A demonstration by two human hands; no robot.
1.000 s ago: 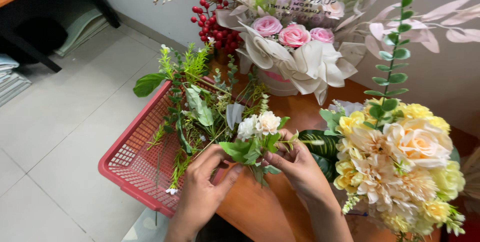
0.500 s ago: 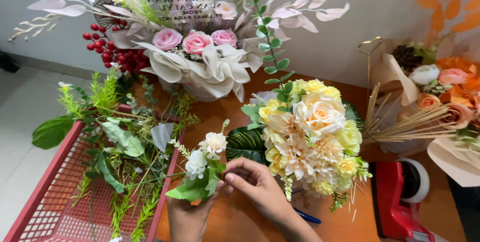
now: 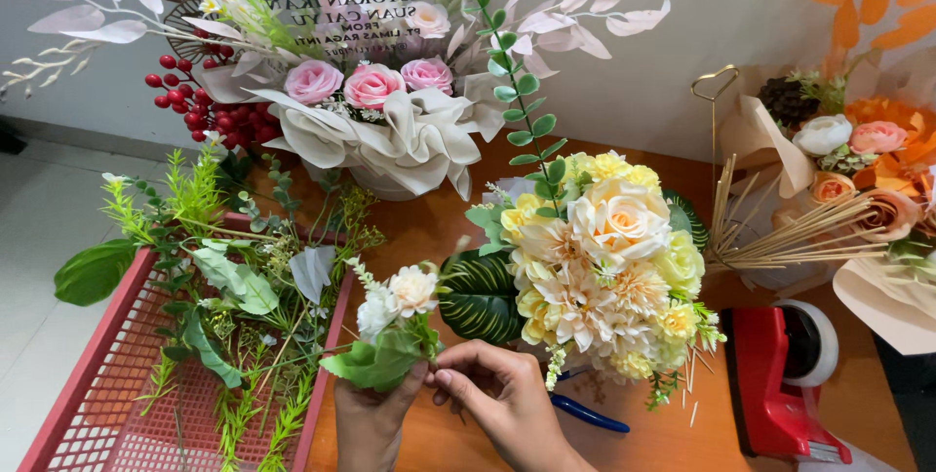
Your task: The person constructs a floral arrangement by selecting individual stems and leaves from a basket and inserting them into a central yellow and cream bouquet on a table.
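Hands [image 3: 439, 399] pinch small cream flower sprig [image 3: 395, 321] with green leaves.

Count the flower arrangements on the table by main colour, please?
Yellow and cream bouquet: 1
Pink rose arrangement: 1
Orange and peach bouquet: 1
Small white sprig held by the left hand and right hand: 1
Total: 4

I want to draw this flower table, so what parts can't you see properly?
Head view only:
- Left hand: wrist cut off by the bottom edge.
- Sprig stem: hidden inside both hands' fingers.
- Blue-handled tool: its working end hidden under the right hand and yellow bouquet.
- Red basket: cut off by the bottom edge.
- Tape dispenser: base cut off below.
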